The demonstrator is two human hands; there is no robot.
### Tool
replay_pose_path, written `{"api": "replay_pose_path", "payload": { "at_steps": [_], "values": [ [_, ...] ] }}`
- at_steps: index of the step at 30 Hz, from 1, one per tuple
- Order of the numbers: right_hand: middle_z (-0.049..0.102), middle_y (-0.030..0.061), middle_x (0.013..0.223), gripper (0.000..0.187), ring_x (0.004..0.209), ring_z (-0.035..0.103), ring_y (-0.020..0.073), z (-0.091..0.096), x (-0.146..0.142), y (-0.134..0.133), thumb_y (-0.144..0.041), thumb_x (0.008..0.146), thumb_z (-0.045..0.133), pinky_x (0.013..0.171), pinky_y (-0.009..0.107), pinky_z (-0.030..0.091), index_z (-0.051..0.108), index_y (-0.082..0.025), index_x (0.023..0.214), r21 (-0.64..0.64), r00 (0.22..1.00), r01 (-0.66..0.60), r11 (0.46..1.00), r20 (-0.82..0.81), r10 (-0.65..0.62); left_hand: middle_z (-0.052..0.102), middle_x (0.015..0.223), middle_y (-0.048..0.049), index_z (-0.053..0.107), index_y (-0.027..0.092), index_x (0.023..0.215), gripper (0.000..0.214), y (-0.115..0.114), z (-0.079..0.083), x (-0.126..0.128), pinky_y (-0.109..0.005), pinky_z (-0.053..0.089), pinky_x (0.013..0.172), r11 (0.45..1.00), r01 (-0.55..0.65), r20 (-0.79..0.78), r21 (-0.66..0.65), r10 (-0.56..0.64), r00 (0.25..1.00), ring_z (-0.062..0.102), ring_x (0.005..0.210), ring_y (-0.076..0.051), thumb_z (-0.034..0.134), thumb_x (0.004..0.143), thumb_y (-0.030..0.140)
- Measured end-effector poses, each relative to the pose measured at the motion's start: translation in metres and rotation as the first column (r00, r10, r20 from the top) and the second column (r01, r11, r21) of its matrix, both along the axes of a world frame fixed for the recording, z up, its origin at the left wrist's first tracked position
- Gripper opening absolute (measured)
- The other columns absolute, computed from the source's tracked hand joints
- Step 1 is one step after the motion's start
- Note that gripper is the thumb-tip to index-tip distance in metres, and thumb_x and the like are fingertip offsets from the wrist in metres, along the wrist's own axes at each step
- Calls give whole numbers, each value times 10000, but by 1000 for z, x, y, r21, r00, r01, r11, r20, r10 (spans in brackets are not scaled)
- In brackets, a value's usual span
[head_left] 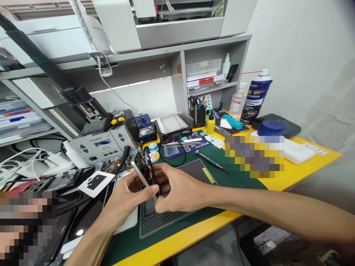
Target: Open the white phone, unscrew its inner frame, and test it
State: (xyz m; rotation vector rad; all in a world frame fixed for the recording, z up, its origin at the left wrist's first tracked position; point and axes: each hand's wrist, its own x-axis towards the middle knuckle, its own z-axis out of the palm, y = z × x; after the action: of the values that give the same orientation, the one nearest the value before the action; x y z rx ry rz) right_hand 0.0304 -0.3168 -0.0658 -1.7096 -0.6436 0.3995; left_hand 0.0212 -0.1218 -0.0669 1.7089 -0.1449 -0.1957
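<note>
An opened smartphone (141, 168) with its inner boards showing is tilted on edge above a grey perforated work mat (166, 218). My left hand (127, 195) grips its lower edge, thumb pressed on the frame. My right hand (177, 190) is closed beside it, pinching a thin dark tool (152, 166) against the phone's inside. The fingertips partly hide what they touch.
A screwdriver (212, 161) lies on the green mat behind. Soldering stations (102, 146), solder reels (153, 147) and a hotplate (173, 127) stand at the back. A spray can (256, 96), bottles and a blue lid (271, 128) sit at right on the yellow-edged table (299, 171). Cables and phone parts crowd the left.
</note>
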Motion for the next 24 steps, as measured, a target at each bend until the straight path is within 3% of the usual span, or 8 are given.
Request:
{"api": "replay_pose_path", "payload": {
  "at_steps": [14,19,24],
  "values": [
    [624,38,1138,705,983,608,208,-3,9,-3,-208,668,761,789,306,523,487,-214,1318,44,994,-97,994,46,95,765,1114,-79,675,190,1222,525,11,-9,5,-371,544,918,1000,-6,-45,-5,6,999,653,1150,-326,829,743,340],
    [625,56,1139,670,948,615,201,-2,16,-3,-191,655,764,744,289,527,522,-204,1280,54,994,-110,993,-14,111,760,1118,-74,704,188,1126,436,12,-7,7,-348,532,925,1000,11,-54,-14,-12,998,671,1095,-296,834,741,346],
    [632,70,1163,704,1019,630,213,2,23,-7,-139,649,741,840,319,517,551,-184,1325,93,985,-133,987,-102,142,748,1155,-84,712,185,1110,410,17,-7,8,-361,533,946,997,49,-58,-60,-53,997,674,1080,-285,834,738,307]
  ]
}}
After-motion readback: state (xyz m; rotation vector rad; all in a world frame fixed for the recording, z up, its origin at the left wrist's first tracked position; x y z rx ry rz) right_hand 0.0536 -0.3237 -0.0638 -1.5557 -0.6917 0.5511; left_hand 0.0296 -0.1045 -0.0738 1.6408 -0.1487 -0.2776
